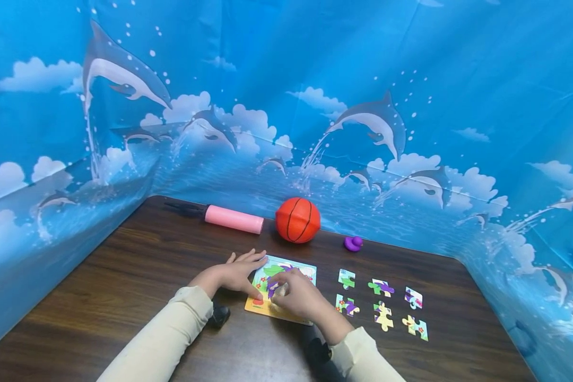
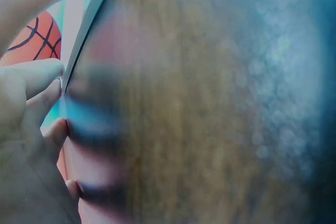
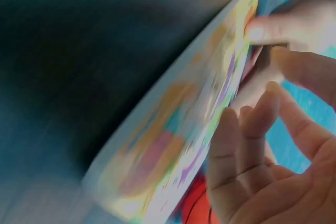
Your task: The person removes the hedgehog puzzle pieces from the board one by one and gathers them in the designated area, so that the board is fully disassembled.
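While the left grip (image 1: 235, 274), spread wide, rests its thumb on the puzzle board (image 1: 278, 311) inward from the surface's (image 1: 124, 276) far edge, the right grip (image 1: 300, 297) curves narrowly above, thumb and fingertips apart.

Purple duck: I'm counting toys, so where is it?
In the head view, the purple duck sits right of the orange ball, beyond the loose puzzle pieces, near the far edge of the table.

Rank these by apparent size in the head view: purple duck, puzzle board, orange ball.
1. Puzzle board, partly covered but largest in outline
2. Orange ball
3. Purple duck
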### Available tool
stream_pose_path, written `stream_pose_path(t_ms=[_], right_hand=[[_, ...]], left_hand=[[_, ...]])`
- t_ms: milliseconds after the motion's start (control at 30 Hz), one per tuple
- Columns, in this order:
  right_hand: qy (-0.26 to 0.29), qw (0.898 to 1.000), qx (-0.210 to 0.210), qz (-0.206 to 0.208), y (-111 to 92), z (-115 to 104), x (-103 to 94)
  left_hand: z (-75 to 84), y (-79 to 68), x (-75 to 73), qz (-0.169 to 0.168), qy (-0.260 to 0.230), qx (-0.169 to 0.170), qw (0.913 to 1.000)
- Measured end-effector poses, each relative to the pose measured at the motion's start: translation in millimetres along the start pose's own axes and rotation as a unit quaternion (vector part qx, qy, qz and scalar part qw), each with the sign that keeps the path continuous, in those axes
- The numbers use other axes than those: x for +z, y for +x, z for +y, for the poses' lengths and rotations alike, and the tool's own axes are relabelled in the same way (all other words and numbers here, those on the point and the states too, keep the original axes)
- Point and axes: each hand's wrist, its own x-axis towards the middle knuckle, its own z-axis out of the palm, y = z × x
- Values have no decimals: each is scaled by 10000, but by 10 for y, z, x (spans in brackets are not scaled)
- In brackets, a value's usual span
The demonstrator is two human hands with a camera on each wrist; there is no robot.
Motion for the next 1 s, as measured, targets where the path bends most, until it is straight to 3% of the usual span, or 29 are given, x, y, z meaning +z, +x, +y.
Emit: stream_pose_path(t_ms=[267, 500, 767, 1000], right_hand=[[-91, 9983, 555, -176, 44, -100, 147], [-261, 9979, 580, -90, 50, -153, 157], [-116, 9979, 636, 43, 62, -160, 171], [407, 9976, 451, 322, 75, -148, 221]], left_hand=[[38, 1, -2, -7, -7, 65, 10000], [18, -19, -41, -55, -23, 267, 9996], [-194, 136, 44, -73, -38, 135, 9999], [-9, -6, -44, -134, -5, -8, 9999]])
